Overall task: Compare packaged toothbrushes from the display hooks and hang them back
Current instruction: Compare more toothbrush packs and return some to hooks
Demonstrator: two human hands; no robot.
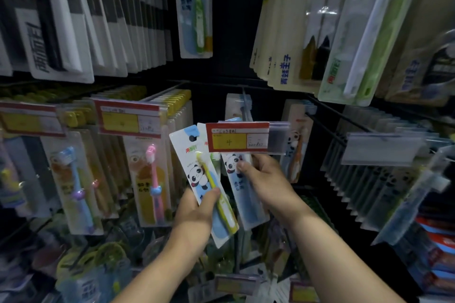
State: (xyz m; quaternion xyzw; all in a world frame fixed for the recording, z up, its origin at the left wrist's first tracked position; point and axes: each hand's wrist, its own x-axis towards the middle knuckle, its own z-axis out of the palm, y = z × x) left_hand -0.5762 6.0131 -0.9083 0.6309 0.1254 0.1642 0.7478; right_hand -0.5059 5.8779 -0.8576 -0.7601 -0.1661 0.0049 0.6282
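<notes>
My left hand grips a panda-printed pack with a yellow toothbrush, tilted to the left and free of any hook. My right hand pinches another panda toothbrush pack that hangs just behind a red and yellow price tag on its display hook. The two packs sit side by side, nearly touching. The top of the right pack is hidden by the tag.
Rows of packaged toothbrushes hang all around: children's brushes with pink and blue handles at left, white and grey packs above, a panda pack top centre, more packs at right. Bare black hook rods jut out at right.
</notes>
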